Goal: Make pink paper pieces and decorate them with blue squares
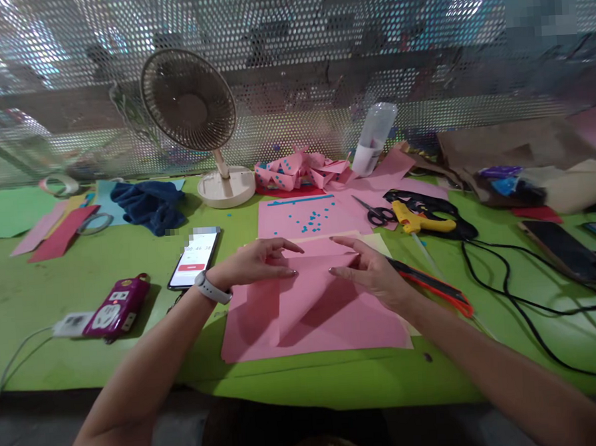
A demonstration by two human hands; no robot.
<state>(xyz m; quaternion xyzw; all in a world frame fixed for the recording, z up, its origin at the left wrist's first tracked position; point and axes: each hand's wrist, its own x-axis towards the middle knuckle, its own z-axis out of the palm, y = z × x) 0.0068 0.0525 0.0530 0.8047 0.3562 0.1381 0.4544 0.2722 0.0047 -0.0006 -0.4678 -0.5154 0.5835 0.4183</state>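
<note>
A folded piece of pink paper [309, 289] stands tilted over a flat pink sheet [353, 330]. My left hand [255, 264], with a white watch on its wrist, has the folded paper's left side between thumb and fingers. At the paper's upper right edge, my right hand [368, 269] pinches it, thumb in front and fingers behind. Pale yellow paper [386, 245] shows from under the pink sheet. Just beyond lies another pink sheet [282, 217] with small blue bits and a blue strip on it. An orange-and-black cutter [436, 287] lies by my right forearm.
Left are a lit phone [194, 258], a purple power strip [115, 309] and a dark blue cloth [150, 204]. A fan [226, 187], crumpled dotted pink paper [300, 171] and a bottle [373, 139] stand behind. Scissors [381, 215], a yellow glue gun [422, 222] and black cables [511, 292] lie right.
</note>
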